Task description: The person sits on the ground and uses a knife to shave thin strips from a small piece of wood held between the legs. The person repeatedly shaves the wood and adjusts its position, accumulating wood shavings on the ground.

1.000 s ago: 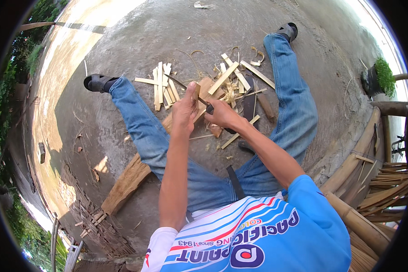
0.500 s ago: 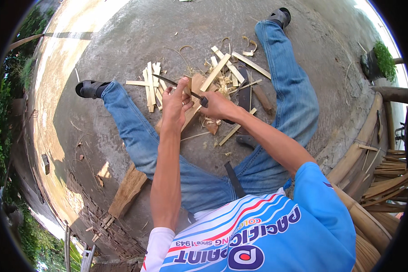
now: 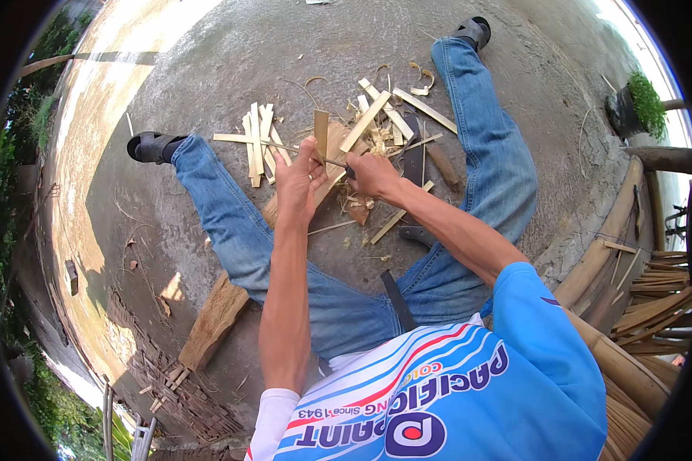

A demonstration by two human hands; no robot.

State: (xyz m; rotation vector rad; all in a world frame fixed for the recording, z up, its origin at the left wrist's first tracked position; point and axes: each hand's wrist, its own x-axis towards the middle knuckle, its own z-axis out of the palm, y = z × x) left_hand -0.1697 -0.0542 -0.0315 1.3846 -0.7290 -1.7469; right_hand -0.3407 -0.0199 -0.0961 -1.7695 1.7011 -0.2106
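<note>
My left hand (image 3: pixel 294 183) is closed around a short, flat bamboo strip (image 3: pixel 321 132), its upper end sticking up past the thumb. In my right hand (image 3: pixel 375 175) is the dark handle of a knife (image 3: pixel 350 171). The knife's thin blade runs leftward across the strip, close to my left fingers, which hide part of it. Both hands are above a wooden block (image 3: pixel 329 192) on the ground between my legs. Pale shavings (image 3: pixel 379 140) lie beside my right hand.
Several cut strips (image 3: pixel 255 146) lie left of the block, and more strips (image 3: pixel 367 121) lie beyond it. A dark flat blade (image 3: pixel 414 157) with a wooden handle (image 3: pixel 444 167) next to it rests near my right leg. A rough plank (image 3: pixel 214 319) lies by my left thigh.
The strip in my left hand now stands more upright and shows more of its length. My right hand has shifted slightly right, and the knife blade has turned, looking thinner and more level.
</note>
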